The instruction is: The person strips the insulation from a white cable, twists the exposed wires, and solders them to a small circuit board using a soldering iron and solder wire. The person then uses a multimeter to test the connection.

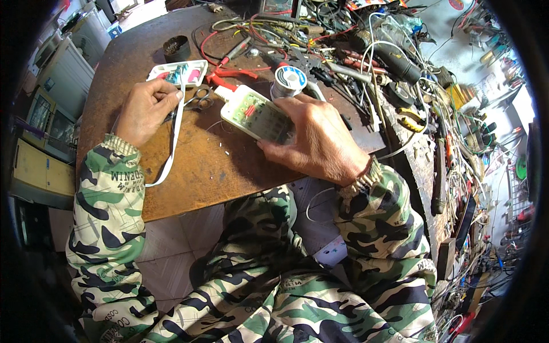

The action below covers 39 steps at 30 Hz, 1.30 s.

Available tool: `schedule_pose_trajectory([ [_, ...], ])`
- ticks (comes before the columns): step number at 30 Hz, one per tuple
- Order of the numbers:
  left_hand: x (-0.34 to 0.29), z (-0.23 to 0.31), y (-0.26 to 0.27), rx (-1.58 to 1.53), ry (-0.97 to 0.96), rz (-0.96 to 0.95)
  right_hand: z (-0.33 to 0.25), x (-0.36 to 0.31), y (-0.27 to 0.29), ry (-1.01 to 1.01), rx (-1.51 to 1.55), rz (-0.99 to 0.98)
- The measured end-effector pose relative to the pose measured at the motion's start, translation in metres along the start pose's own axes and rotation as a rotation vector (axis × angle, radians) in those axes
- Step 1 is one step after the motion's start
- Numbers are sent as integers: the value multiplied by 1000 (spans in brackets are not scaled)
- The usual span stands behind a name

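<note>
My right hand (317,137) grips the near right end of a white plastic electronics case (239,114). This case is tilted, with a ribbed cord neck at its upper left and a pale circuit board carrying red parts inside. My left hand (147,111) is closed in a pinch at a white flat cord (174,134), which hangs down toward the table's front edge. Just beyond the left fingertips lies a second white shell (197,67) with pink and teal pieces in it. Dark-handled scissors (203,97) rest between the hands; their blades are partly hidden.
Behind the case stand a solder spool (289,80) and red-handled pliers (231,74). A dark round tin (176,49) sits farther back on the brown table (197,171). Tangled wires (257,26) and tools, including yellow-gripped pliers (413,120), crowd the back and right.
</note>
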<state>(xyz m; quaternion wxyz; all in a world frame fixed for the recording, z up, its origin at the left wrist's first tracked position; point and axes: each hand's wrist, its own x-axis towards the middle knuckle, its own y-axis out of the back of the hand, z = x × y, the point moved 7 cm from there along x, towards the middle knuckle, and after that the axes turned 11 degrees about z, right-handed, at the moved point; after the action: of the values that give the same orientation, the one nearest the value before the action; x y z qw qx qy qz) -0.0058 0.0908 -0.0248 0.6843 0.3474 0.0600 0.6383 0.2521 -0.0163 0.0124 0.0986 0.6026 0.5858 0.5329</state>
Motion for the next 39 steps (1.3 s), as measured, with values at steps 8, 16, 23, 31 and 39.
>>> schedule_pose_trajectory([
  [8, 4, -8, -4, 127, -143, -68, 9, 1, -1, 44, -15, -67],
  [16, 1, -25, 1, 255, -168, -79, -29, -10, 18, -171, 325, -308],
  [23, 7, -35, -5, 276, -100, -126, -21, -5, 12, -77, 69, -285],
  [31, 8, -15, -8, 340, -122, -92, 11, 4, -7, 28, 153, -122],
  [39, -13, 5, -7, 165, -29, 5, 3, 5, -8, 5, -4, -178],
])
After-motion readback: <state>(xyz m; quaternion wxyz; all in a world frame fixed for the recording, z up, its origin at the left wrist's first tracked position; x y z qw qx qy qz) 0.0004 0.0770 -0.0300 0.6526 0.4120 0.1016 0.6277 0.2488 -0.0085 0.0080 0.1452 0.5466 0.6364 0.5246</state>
